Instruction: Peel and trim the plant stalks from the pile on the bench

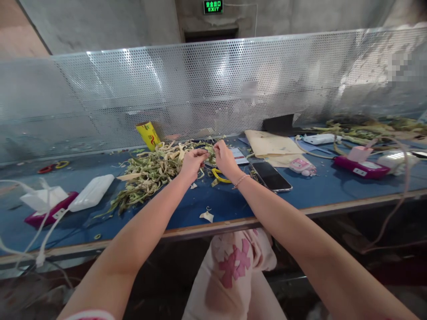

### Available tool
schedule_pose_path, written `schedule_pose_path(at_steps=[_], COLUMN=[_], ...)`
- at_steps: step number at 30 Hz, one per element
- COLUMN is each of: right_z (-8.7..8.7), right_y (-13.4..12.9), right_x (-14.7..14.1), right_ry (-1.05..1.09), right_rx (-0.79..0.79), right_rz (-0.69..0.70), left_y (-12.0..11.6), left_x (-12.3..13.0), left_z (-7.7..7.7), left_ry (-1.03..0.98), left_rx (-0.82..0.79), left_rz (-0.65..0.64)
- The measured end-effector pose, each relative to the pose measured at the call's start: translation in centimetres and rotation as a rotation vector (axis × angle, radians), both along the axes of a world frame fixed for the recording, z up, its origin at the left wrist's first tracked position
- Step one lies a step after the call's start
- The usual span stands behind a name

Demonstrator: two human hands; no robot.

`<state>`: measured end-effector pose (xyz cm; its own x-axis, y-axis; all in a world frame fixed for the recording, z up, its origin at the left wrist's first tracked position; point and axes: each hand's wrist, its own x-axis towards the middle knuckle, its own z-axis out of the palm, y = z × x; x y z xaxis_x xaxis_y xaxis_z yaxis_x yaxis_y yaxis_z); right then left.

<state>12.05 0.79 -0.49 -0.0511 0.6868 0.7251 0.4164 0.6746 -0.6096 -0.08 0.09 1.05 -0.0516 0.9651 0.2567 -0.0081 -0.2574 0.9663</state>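
Note:
My left hand (194, 164) is closed in a pinch at the right edge of a heap of dried greenish plants (151, 171). Just beside it, my right hand (226, 159) pinches too, the fingertips of both nearly meeting. Between them shows a small piece of dried plant (211, 156), partly covered by the fingers. Under the right wrist lies a yellow loop-shaped handle (220, 177), perhaps of scissors. A pale dry scrap (207, 216) rests on the blue tabletop (187, 209) nearer the front edge.
A phone (271, 175), a pink pouch (302, 166) and brown paper (271, 144) lie right of my hands. Magenta power strips (360, 166) with cords stand at both sides. A yellow packet (148, 135) leans by the perforated metal screen (200, 89). Red-and-yellow-handled scissors (53, 166) lie far left.

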Motion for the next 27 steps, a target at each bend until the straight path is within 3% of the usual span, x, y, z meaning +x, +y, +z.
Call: schedule_pose_path(at_steps=[9,19,27], right_z=[0.01,-0.5,-0.67], right_y=[-0.01,0.62,0.74], right_x=[-0.07,0.42,0.24], right_ry=[-0.017,-0.131,-0.143], right_rx=[0.016,0.028,0.039], right_rz=[0.013,0.004,0.025], left_y=[0.17,0.11,0.6], left_x=[-0.15,-0.3,-0.45], left_z=[-0.08,-0.02,-0.64], left_ry=[-0.013,-0.045,0.025], left_rx=[-0.043,-0.153,-0.072], left_rz=[0.018,-0.071,-0.135])
